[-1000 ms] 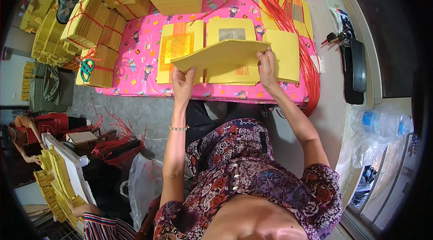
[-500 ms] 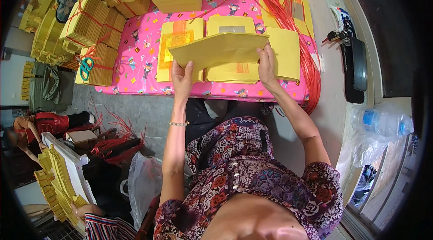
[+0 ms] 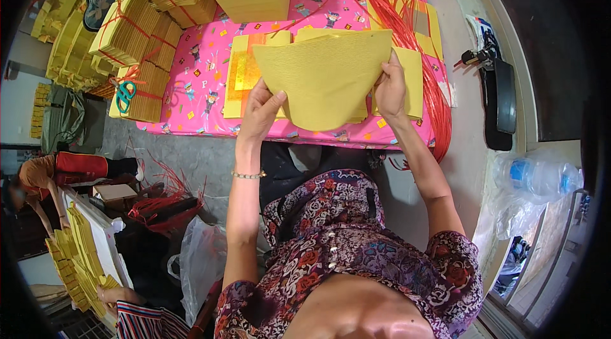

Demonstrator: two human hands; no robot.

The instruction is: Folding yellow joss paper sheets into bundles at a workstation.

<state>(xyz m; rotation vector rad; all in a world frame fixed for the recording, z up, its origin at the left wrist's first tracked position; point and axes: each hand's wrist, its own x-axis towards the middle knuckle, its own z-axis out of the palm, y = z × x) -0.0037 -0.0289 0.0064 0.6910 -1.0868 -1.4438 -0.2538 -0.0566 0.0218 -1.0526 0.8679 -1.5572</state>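
Note:
A wide yellow paper sheet (image 3: 326, 78), finely ribbed and sagging in the middle, is raised above the table between my hands. My left hand (image 3: 259, 110) pinches its left side, thumb in front. Its right side is gripped by my right hand (image 3: 391, 87). Behind the sheet, mostly hidden by it, lie flat stacks of yellow paper. The left stack (image 3: 240, 75) carries an orange and gold square. Another yellow stack (image 3: 412, 87) shows beside my right hand.
Bundles of yellow paper (image 3: 130, 33) tied with red string stand at the left of the pink patterned table cover (image 3: 197, 126). Green-handled scissors (image 3: 125, 97) hang there. Red plastic strands (image 3: 439, 116) trail over the right edge. Two other people handle yellow paper at lower left.
Both hands have spread a little apart and the sheet has tilted, so its broad ribbed face now shows, sagging downward. At lower left a person leans further over.

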